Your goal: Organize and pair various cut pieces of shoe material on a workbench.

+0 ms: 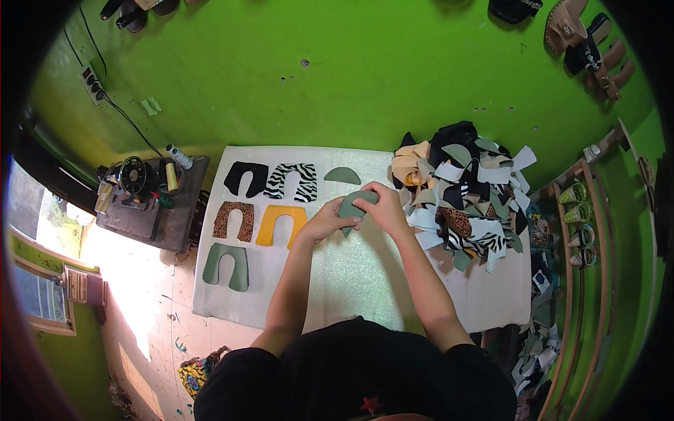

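Over the middle of the white table (351, 295), a grey-green cut piece of leather-like material (356, 207) is pinched between both hands. My left hand (327, 222) grips its left side and lower edge, while my right hand (384, 208) has its upper right. A grey-green half-moon piece (342, 176) lies flat just beyond them. To the left rest U-shaped cut pieces: a black one (245, 178), a zebra-striped one (290, 182), a leopard-print one (234, 220), a yellow one (281, 223) and a grey-green one (227, 266). My left wrist partly covers the yellow piece.
A heap of mixed scraps (460, 196) covers the table's right side. At the far left stands a sewing machine (135, 179) with thread spools on a dark table. A shoe rack (576, 231) lines the right wall, and more scraps (537, 351) lie below.
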The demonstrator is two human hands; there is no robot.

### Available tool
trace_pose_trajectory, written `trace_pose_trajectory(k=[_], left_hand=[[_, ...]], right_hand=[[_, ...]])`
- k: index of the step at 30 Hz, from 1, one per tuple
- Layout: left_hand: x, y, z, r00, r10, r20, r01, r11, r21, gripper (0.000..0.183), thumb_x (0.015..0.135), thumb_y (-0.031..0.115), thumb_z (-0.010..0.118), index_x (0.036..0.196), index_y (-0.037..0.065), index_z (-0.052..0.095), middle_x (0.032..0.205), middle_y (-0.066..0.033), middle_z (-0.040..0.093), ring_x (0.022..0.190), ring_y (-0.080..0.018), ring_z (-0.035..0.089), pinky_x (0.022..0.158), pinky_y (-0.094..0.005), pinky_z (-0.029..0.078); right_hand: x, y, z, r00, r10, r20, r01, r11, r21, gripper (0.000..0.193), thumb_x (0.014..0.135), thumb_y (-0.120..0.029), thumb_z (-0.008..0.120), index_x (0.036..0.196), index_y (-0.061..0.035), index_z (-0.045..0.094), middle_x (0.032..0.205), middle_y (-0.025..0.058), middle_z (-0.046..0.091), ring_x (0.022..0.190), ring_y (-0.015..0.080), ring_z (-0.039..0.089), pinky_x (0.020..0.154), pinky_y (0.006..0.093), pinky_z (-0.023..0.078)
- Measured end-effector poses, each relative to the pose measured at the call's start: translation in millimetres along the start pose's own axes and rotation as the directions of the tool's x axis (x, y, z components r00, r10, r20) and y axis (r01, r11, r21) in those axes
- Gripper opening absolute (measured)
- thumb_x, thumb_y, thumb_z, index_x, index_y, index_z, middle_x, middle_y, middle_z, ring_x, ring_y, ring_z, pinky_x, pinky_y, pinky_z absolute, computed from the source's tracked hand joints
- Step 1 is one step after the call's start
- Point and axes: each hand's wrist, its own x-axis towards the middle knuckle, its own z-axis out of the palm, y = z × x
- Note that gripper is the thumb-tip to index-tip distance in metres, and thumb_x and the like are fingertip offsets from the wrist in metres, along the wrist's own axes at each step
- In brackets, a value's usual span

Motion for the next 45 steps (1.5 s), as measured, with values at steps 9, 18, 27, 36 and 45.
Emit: trace_pose_trajectory(k=[9, 18, 27, 36, 45], left_hand=[[9.2, -30.6, -11.1, 0.994, -0.102, 0.042, 0.098, 0.991, 0.089, 0.038, 0.078, 0.001, 0.055, 0.113, 0.0, 0.039, 0.088, -0.0087, 0.059, 0.07, -0.0149, 0.061, 0.06, -0.0247, 0.045], [61.7, -66.7, -64.6, 0.963, -0.118, -0.241, 0.167, 0.966, 0.197, 0.018, 0.08, 0.001, 0.048, 0.096, -0.006, 0.053, 0.076, -0.0108, 0.061, 0.063, -0.0149, 0.06, 0.057, -0.0243, 0.049], [119.7, -91.4, -109.9, 0.837, 0.134, -0.53, 0.053, 0.945, 0.322, 0.016, 0.076, -0.001, 0.051, 0.091, -0.006, 0.055, 0.066, -0.0119, 0.06, 0.054, -0.0139, 0.059, 0.05, -0.024, 0.047], [145.9, -82.9, -109.4, 0.817, 0.274, -0.507, 0.23, 0.651, 0.724, 0.023, 0.07, 0.014, 0.066, 0.087, -0.001, 0.059, 0.079, -0.0152, 0.061, 0.079, -0.0291, 0.059, 0.068, -0.0381, 0.047], [141.6, -77.3, -99.9, 0.863, 0.317, -0.392, 0.275, 0.357, 0.893, 0.033, 0.064, 0.017, 0.07, 0.093, 0.005, 0.059, 0.088, -0.0136, 0.055, 0.086, -0.0317, 0.054, 0.073, -0.0369, 0.046]], right_hand=[[24.4, 70.9, -0.8, 0.923, 0.095, 0.373, -0.093, 0.995, -0.023, 0.019, 0.072, -0.011, 0.065, 0.088, -0.0011, 0.06, 0.069, 0.0036, 0.057, 0.063, 0.01, 0.051, 0.059, 0.0246, 0.042], [59.7, 109.6, 17.9, 0.95, 0.211, 0.232, -0.176, 0.971, -0.16, 0.013, 0.07, -0.006, 0.064, 0.08, 0.0006, 0.061, 0.061, 0.0039, 0.058, 0.054, 0.0092, 0.051, 0.052, 0.0244, 0.041], [103.1, 142.6, 56.7, 0.969, 0.236, -0.07, -0.245, 0.949, -0.196, 0.016, 0.074, -0.004, 0.056, 0.089, -0.0001, 0.06, 0.073, 0.0168, 0.062, 0.068, 0.0261, 0.062, 0.064, 0.0334, 0.048], [115.4, 163.8, 67.9, 0.963, 0.191, -0.192, -0.251, 0.894, -0.37, 0.019, 0.072, -0.011, 0.061, 0.09, -0.0015, 0.059, 0.081, 0.0177, 0.058, 0.075, 0.0308, 0.057, 0.069, 0.0367, 0.046], [107.4, 155.9, 70.9, 0.988, 0.146, -0.051, -0.147, 0.793, -0.591, 0.034, 0.067, -0.018, 0.065, 0.096, -0.0013, 0.055, 0.093, 0.0162, 0.05, 0.088, 0.032, 0.053, 0.073, 0.0399, 0.047]])
